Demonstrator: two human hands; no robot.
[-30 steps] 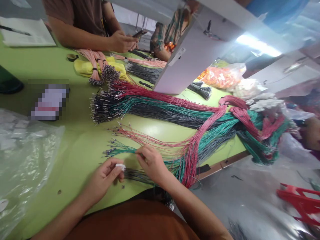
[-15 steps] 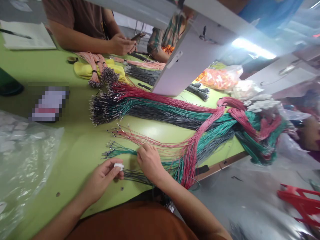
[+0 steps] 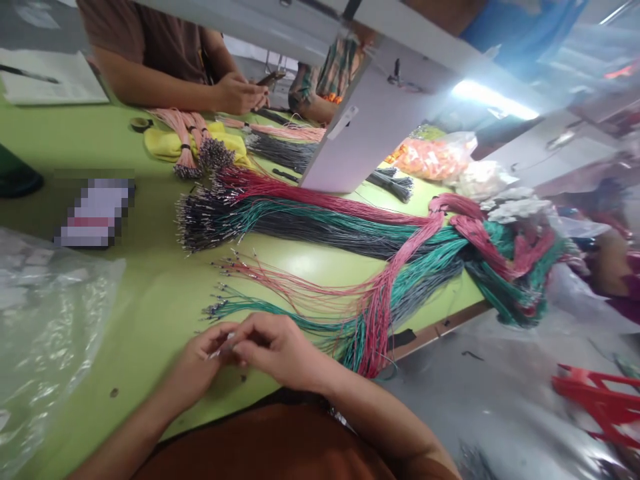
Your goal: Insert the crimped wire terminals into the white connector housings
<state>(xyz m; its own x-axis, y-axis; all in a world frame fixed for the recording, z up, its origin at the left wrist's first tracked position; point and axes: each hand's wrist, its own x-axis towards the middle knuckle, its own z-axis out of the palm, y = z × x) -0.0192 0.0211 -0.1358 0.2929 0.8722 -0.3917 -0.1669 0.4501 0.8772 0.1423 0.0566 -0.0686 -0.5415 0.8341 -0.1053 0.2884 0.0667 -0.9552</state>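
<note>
My left hand (image 3: pixel 197 363) pinches a small white connector (image 3: pixel 220 348) at the near edge of the green table (image 3: pixel 150 293). My right hand (image 3: pixel 275 347) has its fingers closed and meets the left hand at the connector; what it pinches is too small to make out. Just beyond my hands lie loose green wires (image 3: pixel 250 308) and pink wires (image 3: pixel 280 280) with metal terminals, fanned out to the left. A thick bundle of red, green and grey wires (image 3: pixel 320 217) lies further back.
A clear plastic bag (image 3: pixel 45 320) of white parts lies at the left. Across the table a person (image 3: pixel 165 53) holds a phone, with pink wire bundles (image 3: pixel 187 140) on a yellow cloth (image 3: pixel 170 143). A grey panel (image 3: pixel 370 127) stands mid-table. Bags of orange and white parts (image 3: pixel 440 157) sit at right.
My right hand left the green wires and came back toward me to join the left hand at the white connector. The left hand barely moved.
</note>
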